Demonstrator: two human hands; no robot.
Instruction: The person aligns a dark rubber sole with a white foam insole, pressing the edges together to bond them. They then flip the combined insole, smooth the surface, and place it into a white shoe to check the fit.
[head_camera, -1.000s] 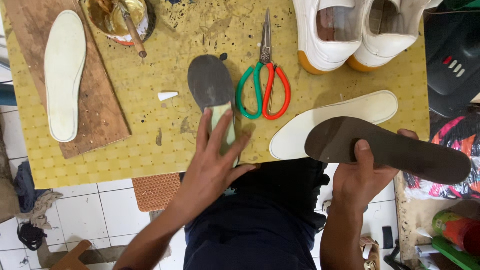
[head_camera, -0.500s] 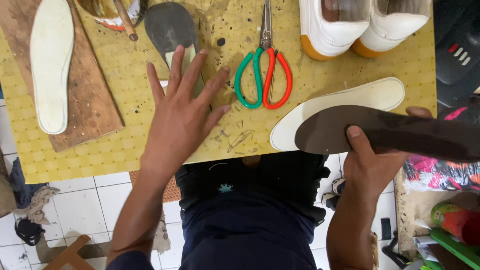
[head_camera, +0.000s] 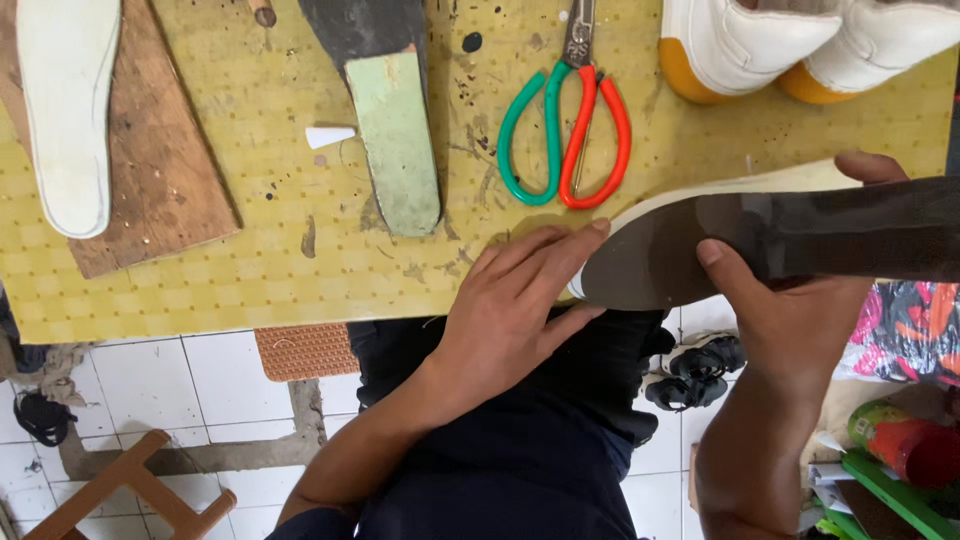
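- Step in hand: fitting/checking a dark sole (head_camera: 800, 240) against a white insole (head_camera: 740, 185) at the desk (head_camera: 250, 270) edge, as I judge it.
- R hand (head_camera: 790, 320) grips the dark sole from below, thumb on top, fingers curled round the far edge; it's held level, partly over the desk's right side, partly out over the lap.
- L hand (head_camera: 510, 310) lies flat, fingers together and stretched, tips touching the sole's rounded end – steadying it.
- Next move calls for lining up both outlines w/ care; the thin sole prob. flexes, so support along its length matters.
- The white insole lies under the dark one, mostly hidden; whether they touch – can't tell.
- Materials: dark sole looks matte, faintly textured, thin, long oval. Desk top is yellow perforated sheet, stained & scuffed.
- Scissors (head_camera: 565, 130), one green loop, one orange, lie shut near the middle.
- Green-dark insole piece (head_camera: 395, 140), pale green heel, dark front, scuffed.
- Small white wedge (head_camera: 328, 135) just beside it.
- Wood board (head_camera: 160, 180) at left carries another white insole (head_camera: 62, 110), smooth.
- White shoes (head_camera: 780, 45) w/ orange toes at the top right.
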